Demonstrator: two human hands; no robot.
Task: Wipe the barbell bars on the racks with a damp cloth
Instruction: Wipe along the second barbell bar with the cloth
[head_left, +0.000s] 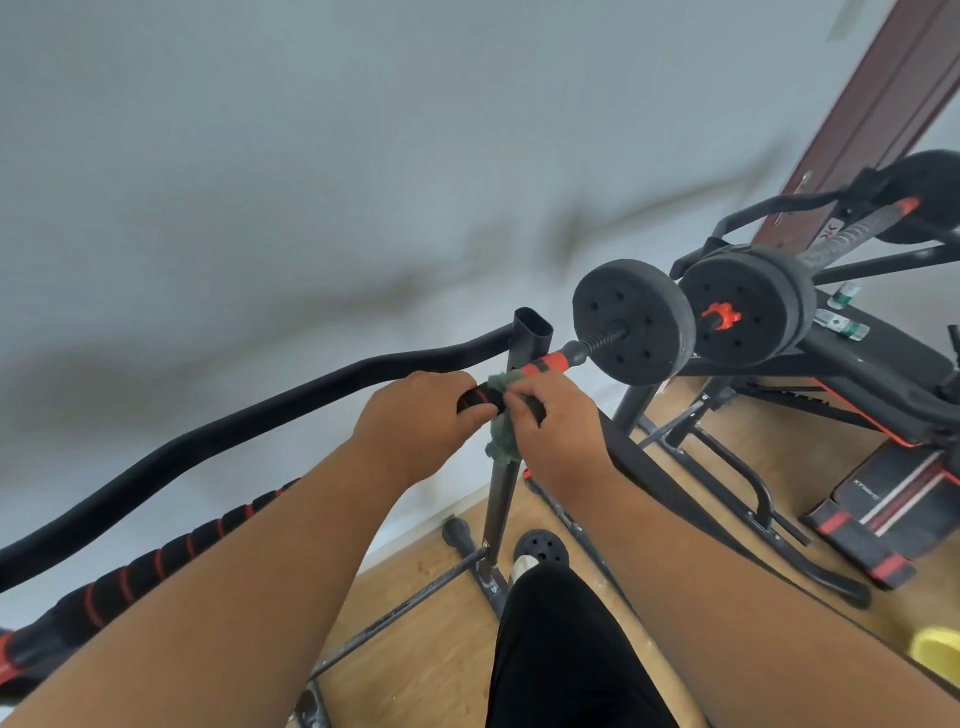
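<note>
Far left, 8 o'clock: barbell bar (130, 571), black foam grip with red rings, runs diagonally up toward centre, passes behind the left forearm. Above it a curved black padded bar (260, 405) sweeps from the left edge up to the rack post (530, 338), an open-topped dark tube at about 12 o'clock of the hands.

Centre: left hand (415, 421) wrapped round the bar's black grip, fingers curled over the top, thumb under. Just beside it at 3 o'clock, right hand (556, 426) pinches a dark green cloth (504, 441) against the bar; cloth bunched over the bar between the two hands, a tail hanging down at 6 o'clock. Hands near each other, whether they touch I cannot tell.

Past the right hand at 1 o'clock the bar turns orange-red, then threaded steel, entering a black weight plate (631, 322). A second plate stack (748, 306) behind it with an orange collar (721, 315).

Right, 3 o'clock: black weight bench (883, 395) with red trim on the wooden floor (727, 467); two green-labelled bottles (841, 325) lie on the bench. Brown door (883, 104) at 1 o'clock. Yellow object (935, 652) at the lower right edge, unclear what. Small plate (540, 548) on the floor by the person's black trouser leg (566, 649).
</note>
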